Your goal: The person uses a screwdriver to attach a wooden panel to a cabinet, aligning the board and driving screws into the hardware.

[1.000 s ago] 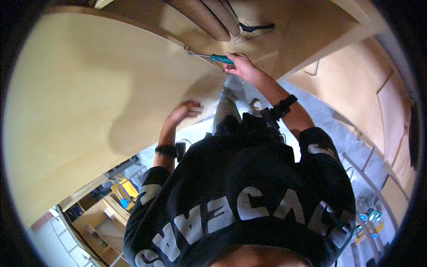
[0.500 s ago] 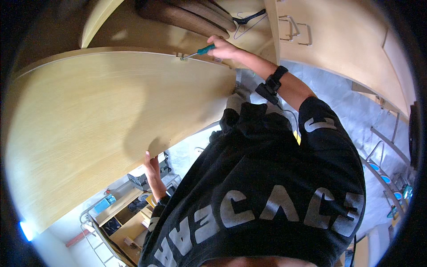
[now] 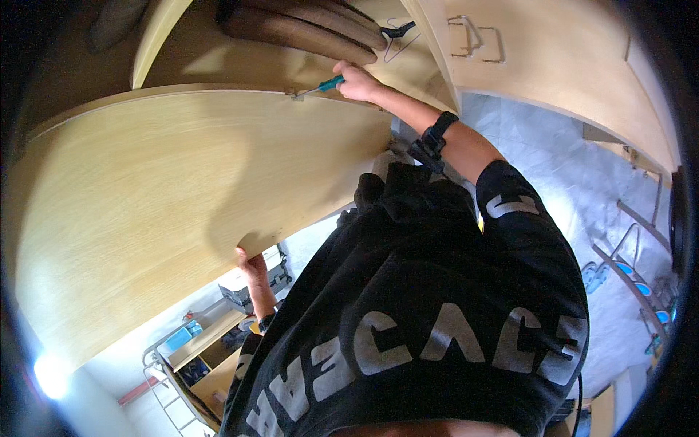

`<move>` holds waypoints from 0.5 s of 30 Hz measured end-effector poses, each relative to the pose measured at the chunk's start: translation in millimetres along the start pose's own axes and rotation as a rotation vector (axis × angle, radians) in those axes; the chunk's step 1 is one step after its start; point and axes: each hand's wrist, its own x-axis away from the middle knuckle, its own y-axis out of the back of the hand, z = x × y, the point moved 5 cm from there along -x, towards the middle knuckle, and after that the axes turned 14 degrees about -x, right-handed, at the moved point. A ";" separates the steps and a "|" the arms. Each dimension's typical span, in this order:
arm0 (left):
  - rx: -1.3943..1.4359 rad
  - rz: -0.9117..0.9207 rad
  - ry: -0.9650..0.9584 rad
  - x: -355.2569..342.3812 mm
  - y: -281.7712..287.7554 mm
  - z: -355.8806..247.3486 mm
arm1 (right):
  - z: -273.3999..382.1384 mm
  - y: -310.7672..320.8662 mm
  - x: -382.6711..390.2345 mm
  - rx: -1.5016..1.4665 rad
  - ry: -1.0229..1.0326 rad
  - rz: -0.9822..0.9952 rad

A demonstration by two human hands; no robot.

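Note:
My right hand (image 3: 357, 80) is closed around the green handle of a screwdriver (image 3: 330, 83). The shaft points left, and its tip meets a small metal hinge (image 3: 295, 95) at the inner edge of a pale wooden cabinet door (image 3: 145, 197). At the door's opposite edge, my left hand (image 3: 251, 264) grips the wood, thumb on the near face and the other fingers mostly hidden behind it. A black strap with a small device (image 3: 433, 138) is on my right forearm.
Inside the cabinet hang dark brown clothes (image 3: 298, 33) and a black hanger (image 3: 399, 30). Another wooden door with metal handles (image 3: 473, 40) stands at the right. Wooden shelving (image 3: 207, 339) and a metal ladder (image 3: 171, 397) are at lower left; sandals (image 3: 595, 275) lie on the grey floor.
The view has shifted slightly. My right hand and the screwdriver stay at the hinge, with a small change in the hand's angle. My left hand keeps its place on the door edge.

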 end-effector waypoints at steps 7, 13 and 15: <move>-0.008 0.025 -0.021 -9.3 1.8 2.6 | -2.9 3.2 -1.0 -0.005 0.190 -0.141; -0.045 0.081 -0.064 -4.9 -7.6 -1.4 | 9.7 5.8 5.5 -0.108 -0.113 0.025; -0.048 0.071 -0.056 -4.2 -3.3 1.5 | 5.4 3.2 5.8 -0.173 -0.194 0.058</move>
